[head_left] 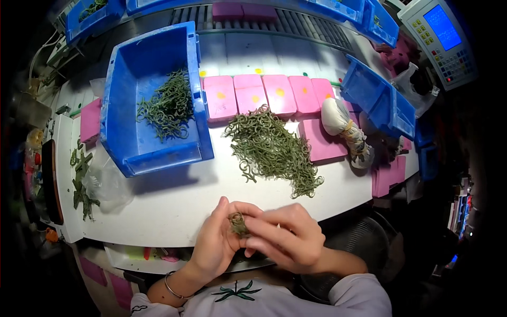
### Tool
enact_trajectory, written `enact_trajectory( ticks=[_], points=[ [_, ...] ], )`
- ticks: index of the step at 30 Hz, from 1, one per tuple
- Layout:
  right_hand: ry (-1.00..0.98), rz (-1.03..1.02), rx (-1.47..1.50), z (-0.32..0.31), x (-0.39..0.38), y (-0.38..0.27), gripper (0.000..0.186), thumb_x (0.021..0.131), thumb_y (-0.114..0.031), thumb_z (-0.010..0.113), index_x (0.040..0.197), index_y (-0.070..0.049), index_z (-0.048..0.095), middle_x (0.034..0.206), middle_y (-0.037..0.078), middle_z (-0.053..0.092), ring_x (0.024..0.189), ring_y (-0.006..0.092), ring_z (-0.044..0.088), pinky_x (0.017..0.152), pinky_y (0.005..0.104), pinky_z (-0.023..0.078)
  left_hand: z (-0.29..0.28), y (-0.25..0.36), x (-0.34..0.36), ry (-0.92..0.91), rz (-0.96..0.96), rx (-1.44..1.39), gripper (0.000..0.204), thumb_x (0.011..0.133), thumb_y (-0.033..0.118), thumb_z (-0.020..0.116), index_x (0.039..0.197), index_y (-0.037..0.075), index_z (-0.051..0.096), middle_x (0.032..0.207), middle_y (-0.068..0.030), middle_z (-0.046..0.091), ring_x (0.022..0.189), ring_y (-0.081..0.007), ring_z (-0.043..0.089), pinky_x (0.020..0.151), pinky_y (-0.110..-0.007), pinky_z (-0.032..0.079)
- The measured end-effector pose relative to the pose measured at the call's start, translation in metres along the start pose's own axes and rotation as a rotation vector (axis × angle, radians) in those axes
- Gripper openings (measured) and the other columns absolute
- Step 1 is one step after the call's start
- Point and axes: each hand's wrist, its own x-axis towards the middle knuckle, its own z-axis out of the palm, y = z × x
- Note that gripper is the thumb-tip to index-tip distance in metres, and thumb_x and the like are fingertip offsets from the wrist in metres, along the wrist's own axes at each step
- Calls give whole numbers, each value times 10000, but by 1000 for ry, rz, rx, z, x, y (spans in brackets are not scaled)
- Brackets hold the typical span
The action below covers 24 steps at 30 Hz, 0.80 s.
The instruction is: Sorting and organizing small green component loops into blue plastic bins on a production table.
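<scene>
My left hand is cupped above the near edge of the white table, its fingers curled around a small clump of green curled pieces. Against that clump press the fingertips of my right hand, closed in a pinch; what exactly lies between them is hidden. A loose heap of the same thin, hook-like green pieces spreads over the table in front of my hands. More of these pieces lie in a large blue plastic bin, tilted on the left of the table.
Pink blocks with yellow spots line the table behind the heap. A cloth-wrapped bundle rests on a pink block at right, by another blue bin. A clear plastic bag and green strips lie left. A keypad device stands upper right.
</scene>
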Motion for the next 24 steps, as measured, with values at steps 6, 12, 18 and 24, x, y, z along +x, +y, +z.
enact_trajectory(
  ticks=[6,12,18,24],
  points=[
    [-49,155,-365,33,7,36,344,708,-87,683,1023,28,606,758,75,537,588,202,523,477,280,418,-8,10,-3,111,185,121,361,956,269,286,883,-10,503,763,-138,567,579,-179,533,450,-224,395],
    [-160,-124,-459,20,-29,28,385,745,-226,664,1019,37,598,825,65,520,697,163,544,500,251,419,-17,11,-7,57,211,132,351,960,258,306,915,-26,508,802,-140,567,643,-169,544,505,-229,416],
    [-146,-310,-431,-2,-59,31,261,679,-121,727,903,-10,651,763,41,539,623,158,544,512,244,424,-10,9,-3,67,219,167,339,959,253,310,890,-21,498,807,-139,567,647,-169,543,519,-235,421],
    [17,-78,-284,-17,-37,12,306,669,-130,751,946,-50,651,824,50,583,670,177,556,543,253,449,8,-2,9,26,123,242,375,964,280,300,951,-32,508,843,-137,571,686,-168,558,557,-257,451]
  ],
)
